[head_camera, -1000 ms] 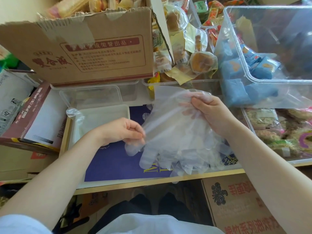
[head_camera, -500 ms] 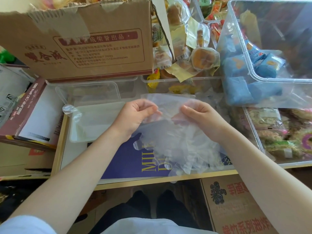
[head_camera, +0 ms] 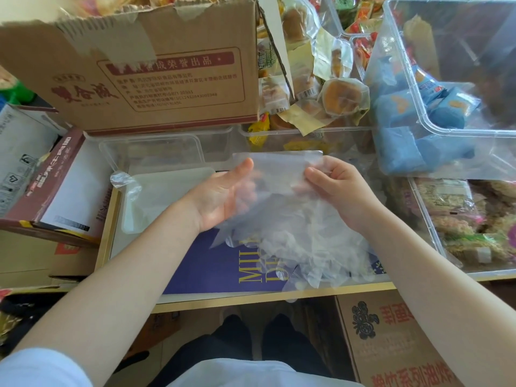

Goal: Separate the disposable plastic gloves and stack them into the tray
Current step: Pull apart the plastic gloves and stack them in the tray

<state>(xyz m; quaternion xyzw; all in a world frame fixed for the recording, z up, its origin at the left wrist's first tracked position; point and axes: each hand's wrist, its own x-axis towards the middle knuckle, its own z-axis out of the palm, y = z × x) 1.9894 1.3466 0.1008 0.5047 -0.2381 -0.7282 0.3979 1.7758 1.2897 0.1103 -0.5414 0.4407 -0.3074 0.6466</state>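
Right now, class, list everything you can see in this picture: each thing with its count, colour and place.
Disposable gloves: a bunch, count unclear, clear, held over the purple sheet.
Tray: one, clear, left of the hands; a glove seems to lie in it.
Purple sheet: one, purple with gold letters, on the desk.
Cardboard box: one, brown with red print, back left.
Wrapped cakes: several, yellowish, back centre.
Blue packets: several, in the clear bin, right.
Left hand: palm up under the gloves.
Right hand: pinch grip on the cuff edge.
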